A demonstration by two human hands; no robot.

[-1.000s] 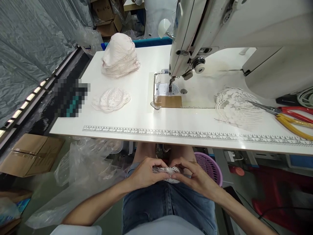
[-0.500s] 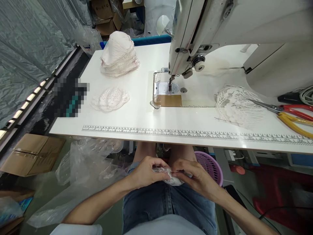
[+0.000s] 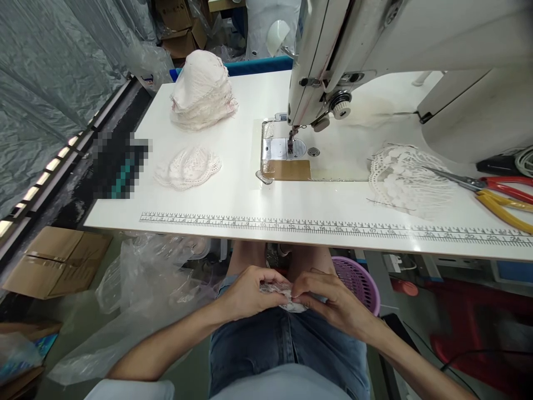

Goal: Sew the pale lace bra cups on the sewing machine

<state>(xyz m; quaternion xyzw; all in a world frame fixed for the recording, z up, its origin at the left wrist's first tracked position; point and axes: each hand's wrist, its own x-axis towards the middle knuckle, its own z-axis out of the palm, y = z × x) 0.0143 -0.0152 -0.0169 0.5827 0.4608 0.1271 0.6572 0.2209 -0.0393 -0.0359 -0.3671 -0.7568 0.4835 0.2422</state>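
Observation:
Over my lap, just below the table's front edge, a small white lace piece (image 3: 293,305) is bunched between my two hands. My left hand (image 3: 254,291) pinches its left side with thumb and fingers. On the other side, the thumb and fingers of my right hand (image 3: 328,297) close on the lace, and the fingertips of both hands nearly meet. Much of the lace is hidden by my fingers. Up on the table stands a white sewing machine (image 3: 318,66), its presser foot (image 3: 290,144) above the metal plate.
A pile of white cup-shaped fabric pieces (image 3: 204,91) sits at the back left, with one lace piece (image 3: 189,168) in front. More lace (image 3: 410,178) lies right, under the tips of red-and-yellow-handled scissors (image 3: 499,194). A purple basket (image 3: 360,283) stands below the table.
My right fingers have shifted slightly on the lace, and less of it shows below them. The left hand stays nearly still. The view has moved a little.

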